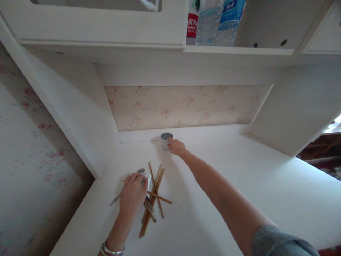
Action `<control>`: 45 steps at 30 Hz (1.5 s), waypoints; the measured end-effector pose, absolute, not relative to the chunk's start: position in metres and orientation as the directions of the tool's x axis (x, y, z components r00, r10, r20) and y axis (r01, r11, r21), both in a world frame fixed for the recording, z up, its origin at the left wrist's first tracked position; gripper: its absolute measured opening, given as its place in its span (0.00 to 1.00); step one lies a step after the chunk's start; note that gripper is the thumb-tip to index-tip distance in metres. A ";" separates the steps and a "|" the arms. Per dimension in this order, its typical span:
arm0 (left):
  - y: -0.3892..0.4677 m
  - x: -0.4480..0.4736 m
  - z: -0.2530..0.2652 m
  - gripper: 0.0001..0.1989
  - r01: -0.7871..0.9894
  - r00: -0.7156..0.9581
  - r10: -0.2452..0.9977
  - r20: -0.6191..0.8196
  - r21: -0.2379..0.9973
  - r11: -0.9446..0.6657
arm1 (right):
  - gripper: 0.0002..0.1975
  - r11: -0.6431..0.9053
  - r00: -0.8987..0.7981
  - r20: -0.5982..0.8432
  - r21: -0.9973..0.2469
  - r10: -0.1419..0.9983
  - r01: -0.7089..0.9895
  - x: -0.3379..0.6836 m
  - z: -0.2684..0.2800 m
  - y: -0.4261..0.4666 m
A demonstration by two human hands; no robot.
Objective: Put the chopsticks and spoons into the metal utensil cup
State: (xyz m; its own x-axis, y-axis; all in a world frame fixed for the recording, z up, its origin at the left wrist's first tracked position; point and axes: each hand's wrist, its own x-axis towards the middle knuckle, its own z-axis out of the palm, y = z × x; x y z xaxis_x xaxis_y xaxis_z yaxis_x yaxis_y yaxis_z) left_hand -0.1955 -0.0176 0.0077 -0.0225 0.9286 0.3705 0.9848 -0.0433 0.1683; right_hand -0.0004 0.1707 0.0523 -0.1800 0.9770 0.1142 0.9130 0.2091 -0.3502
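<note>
My right hand (177, 147) reaches to the back of the white tabletop, its fingers closed on the side of a small grey metal-looking cup (164, 145) that stands upright. Nearer to me, my left hand (133, 193) bends over a loose pile of cutlery. Its fingers and thumb close around a metal spoon (142, 182), mostly hidden by the hand. A white piece (148, 180), perhaps a spoon, shows past the fingertips. Another spoon's bowl (140, 171) pokes out beyond the hand. Several wooden chopsticks (156, 188) lie crossed to the right of it, with a metal utensil (149, 204) among them.
White side panels (77, 113) flank the tabletop (210, 227) on the left and right. Overhead hangs a cabinet (106, 26) with plastic bottles (209, 21) on its open shelf. Flowered wallpaper (181, 106) covers the back wall.
</note>
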 end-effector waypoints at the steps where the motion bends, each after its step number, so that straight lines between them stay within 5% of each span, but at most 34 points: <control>1: -0.019 -0.195 0.009 0.16 0.985 -0.021 0.929 0.370 0.168 -0.044 | 0.16 0.213 -0.177 0.133 -0.348 0.975 0.913 0.001 0.053 0.168; 9: -0.023 -0.192 0.012 0.16 0.962 -0.078 0.948 0.308 0.272 -0.009 | 0.15 0.293 -0.165 0.319 -0.409 0.933 0.864 0.039 0.064 0.101; 18: -0.028 -0.173 0.013 0.19 0.951 -0.100 0.972 0.215 0.307 0.030 | 0.11 0.444 -0.143 0.460 -0.656 0.876 0.610 0.082 0.028 -0.020; 35: -0.019 -0.172 -0.001 0.17 0.890 -0.164 0.951 0.261 0.456 0.028 | 0.16 0.572 -0.248 0.529 -0.630 0.811 0.525 0.086 -0.010 -0.051; 41: -0.014 -0.177 -0.003 0.15 0.859 -0.239 0.937 0.253 0.506 0.082 | 0.09 0.665 -0.542 0.388 -0.492 0.745 0.562 0.036 0.014 -0.059; 45: -0.014 -0.190 0.005 0.16 0.838 -0.327 0.907 0.266 0.525 0.148 | 0.09 0.659 -0.596 0.280 -0.341 0.752 0.671 -0.006 0.025 -0.046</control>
